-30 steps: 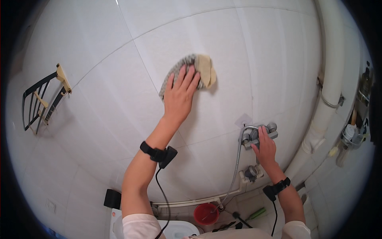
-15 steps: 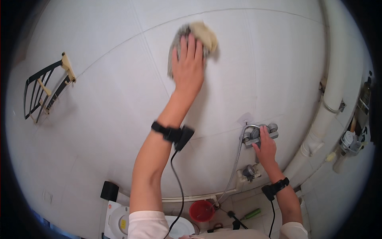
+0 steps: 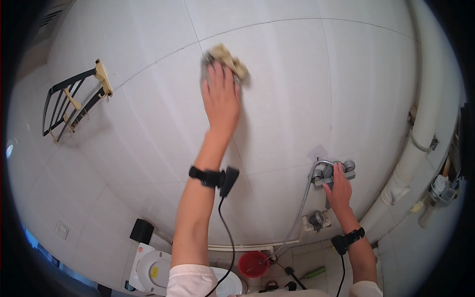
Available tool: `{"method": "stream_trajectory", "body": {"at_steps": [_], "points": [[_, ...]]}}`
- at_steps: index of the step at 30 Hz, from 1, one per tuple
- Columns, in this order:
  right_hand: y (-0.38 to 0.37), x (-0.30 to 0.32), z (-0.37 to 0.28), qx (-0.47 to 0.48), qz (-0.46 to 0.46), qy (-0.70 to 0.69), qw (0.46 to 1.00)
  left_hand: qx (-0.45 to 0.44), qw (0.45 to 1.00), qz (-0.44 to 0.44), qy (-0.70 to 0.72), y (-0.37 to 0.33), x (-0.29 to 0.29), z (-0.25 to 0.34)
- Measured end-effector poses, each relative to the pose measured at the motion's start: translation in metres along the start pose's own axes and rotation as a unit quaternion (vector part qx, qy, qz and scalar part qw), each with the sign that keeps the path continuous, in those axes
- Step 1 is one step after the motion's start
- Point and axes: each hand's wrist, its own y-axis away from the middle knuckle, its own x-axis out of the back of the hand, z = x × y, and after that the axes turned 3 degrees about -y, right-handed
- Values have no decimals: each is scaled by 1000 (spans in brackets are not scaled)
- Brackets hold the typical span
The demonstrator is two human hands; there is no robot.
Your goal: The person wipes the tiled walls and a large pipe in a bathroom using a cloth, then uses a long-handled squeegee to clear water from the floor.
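Note:
My left hand is stretched up against the white tiled wall, pressing a rag flat on the tiles. The rag is grey under my fingers, with a crumpled tan part sticking out above them. Lower on the right, my right hand grips the grey shower faucet, fingers over its top and thumb at its left side. A metal shower hose curves from the faucet down to a red bucket. Black straps with cables are around both my forearms.
A folding rack hangs on the wall at left. Thick white pipe runs down the right side, near a caddy of bottles. Below are a toilet, a white basin, a valve and a green-handled tool.
My left hand has slid the rag left and slightly down relative to the wall. The view has shifted a little. My right hand stays on the faucet.

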Motion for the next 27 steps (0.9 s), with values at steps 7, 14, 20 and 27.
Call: {"method": "stream_trajectory", "body": {"at_steps": [7,14,20,27], "points": [[2,5,8,8,8,15,1000,-67,992,-96,44,72,-6,18],[5,-1,3,6,9,8,1000,-34,999,13,34,-4,-5,3],[1,1,7,10,15,-6,1000,-61,995,24,69,-9,-11,15],[5,0,6,12,28,22,999,-84,985,-93,116,52,-26,59]]}}
